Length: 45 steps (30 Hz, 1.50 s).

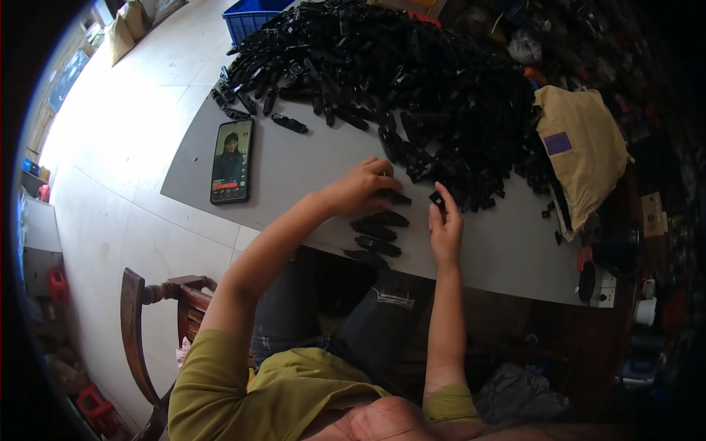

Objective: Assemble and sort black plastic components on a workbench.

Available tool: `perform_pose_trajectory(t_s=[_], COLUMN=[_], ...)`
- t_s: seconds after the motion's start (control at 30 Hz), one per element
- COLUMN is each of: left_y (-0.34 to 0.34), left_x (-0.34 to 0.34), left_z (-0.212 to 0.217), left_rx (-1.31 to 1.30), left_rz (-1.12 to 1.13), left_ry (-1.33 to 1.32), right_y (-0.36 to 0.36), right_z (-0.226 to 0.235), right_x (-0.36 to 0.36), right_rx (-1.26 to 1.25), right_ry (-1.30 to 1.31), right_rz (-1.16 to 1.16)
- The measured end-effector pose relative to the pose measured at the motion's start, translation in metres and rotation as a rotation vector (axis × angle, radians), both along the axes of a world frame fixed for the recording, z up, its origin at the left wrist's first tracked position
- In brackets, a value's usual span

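Observation:
My left hand [359,187] is above the table near its front edge, with fingers curled around one end of a long black plastic part [399,198]. Just in front of me, several similar slim black parts [376,231] lie in a rough row along the edge. To the right, my right hand [446,231] is raised with a small black piece [437,198] pinched between thumb and fingers. Beyond both hands spreads a large heap of black plastic parts [456,110], its front reaching close to my fingertips. The exact kind of part is too dark to make out.
A phone [232,162] with a lit screen lies at the table's left. On the right leans a tan sack [585,154]. A blue crate [250,22] stands behind the heap. The grey table [294,165] curves along its front; a wooden chair [140,331] is at lower left.

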State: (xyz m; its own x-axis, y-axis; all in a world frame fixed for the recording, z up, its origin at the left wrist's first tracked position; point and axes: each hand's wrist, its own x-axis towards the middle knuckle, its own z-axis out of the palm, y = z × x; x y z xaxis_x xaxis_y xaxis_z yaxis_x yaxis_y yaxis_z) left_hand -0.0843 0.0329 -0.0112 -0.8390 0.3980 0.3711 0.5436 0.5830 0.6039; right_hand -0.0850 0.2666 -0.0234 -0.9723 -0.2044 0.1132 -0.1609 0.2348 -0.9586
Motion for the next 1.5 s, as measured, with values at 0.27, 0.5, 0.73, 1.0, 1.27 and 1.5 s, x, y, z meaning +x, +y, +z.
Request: perform_pose_trajectory(t_s=[0.27, 0.5, 0.73, 1.0, 1.27, 1.5], left_y=[-0.004, -0.002, 0.005, 0.003, -0.009, -0.010], left_x=[0.005, 0.002, 0.005, -0.031, -0.010, 0.004], left_z=[-0.003, -0.012, -0.011, 0.007, -0.005, -0.005], left_rx=[0.116, 0.106, 0.114, -0.037, -0.146, -0.119], left_rz=[-0.048, -0.059, -0.091, 0.291, 0.288, 0.155], left_ry=[-0.118, -0.048, 0.004, -0.006, 0.138, 0.150], right_y=[-0.011, 0.001, -0.010, -0.018, -0.020, -0.020], right_z=[0.005, 0.015, 0.014, 0.012, 0.007, 0.014], right_x=[0.000, -0.002, -0.004, -0.034, -0.030, -0.016], right_rx=[0.233, 0.432, 0.550, 0.867, 0.781, 0.152], right_ry=[0.352, 0.295, 0.444, 0.573, 0.718, 0.179], right_rz=[0.066, 0.143, 0.178, -0.027, 0.001, 0.031])
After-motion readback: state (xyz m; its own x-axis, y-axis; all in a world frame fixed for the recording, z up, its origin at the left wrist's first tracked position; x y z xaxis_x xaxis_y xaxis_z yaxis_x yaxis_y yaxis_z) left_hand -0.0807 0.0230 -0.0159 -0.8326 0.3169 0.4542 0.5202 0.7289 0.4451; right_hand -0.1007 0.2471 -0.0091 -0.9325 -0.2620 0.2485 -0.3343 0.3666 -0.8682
